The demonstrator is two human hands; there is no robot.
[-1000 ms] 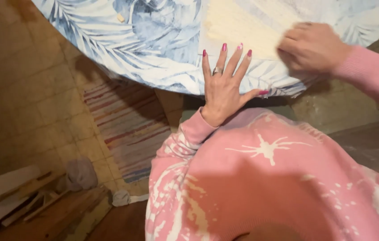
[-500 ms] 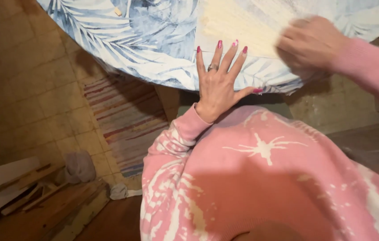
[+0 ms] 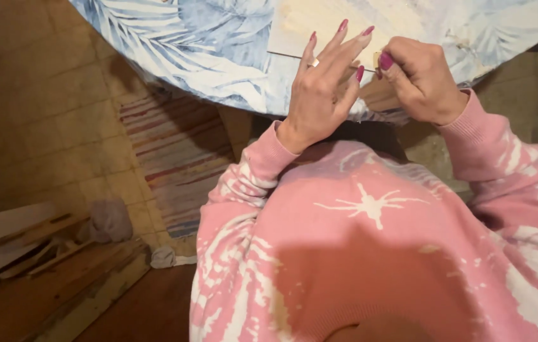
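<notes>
blue leaf-print tablecloth (image 3: 174,50), pink-and-white sweatshirt (image 3: 370,253)

1. The tablecloth (image 3: 174,50) was matt printed cloth, blue leaf-patterned.
2. The board (image 3: 319,25) looked like pale, rough wood.
3. The rug (image 3: 174,152) was coarse woven cloth.
4. The sweatshirt (image 3: 370,253) was soft pink fabric.
</notes>
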